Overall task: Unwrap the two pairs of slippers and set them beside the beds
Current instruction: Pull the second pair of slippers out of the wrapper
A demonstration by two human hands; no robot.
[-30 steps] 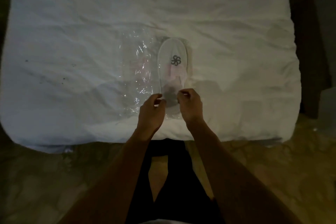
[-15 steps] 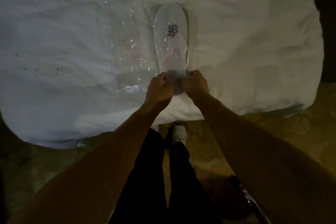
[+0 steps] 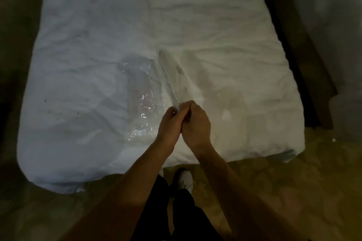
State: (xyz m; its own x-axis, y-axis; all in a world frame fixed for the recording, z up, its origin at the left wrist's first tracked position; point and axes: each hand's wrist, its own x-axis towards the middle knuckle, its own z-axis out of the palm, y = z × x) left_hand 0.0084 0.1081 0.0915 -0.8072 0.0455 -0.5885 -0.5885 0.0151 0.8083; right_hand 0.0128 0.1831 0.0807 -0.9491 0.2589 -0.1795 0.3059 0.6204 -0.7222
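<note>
Dimly lit, the bed (image 3: 98,54) fills most of the head view, its white cover creased, with a few dark specks near its left edge. Right of those, toward the middle of the near edge, a clear plastic wrapper (image 3: 140,99) lies flat on the cover, glinting. Just right of it the wrapped slipper pair (image 3: 172,76) stands blurred and tilted, seen nearly edge-on, its far end pointing up the bed and its near end held between both hands. The left hand (image 3: 169,123) has its fingers curled round that near end from the left. The right hand (image 3: 195,121) pinches it from the right, the two hands pressed together above the bed's near edge. Below them, on the floor (image 3: 293,191) by the bed, a white shoe (image 3: 185,180) shows between dark trouser legs.
</note>
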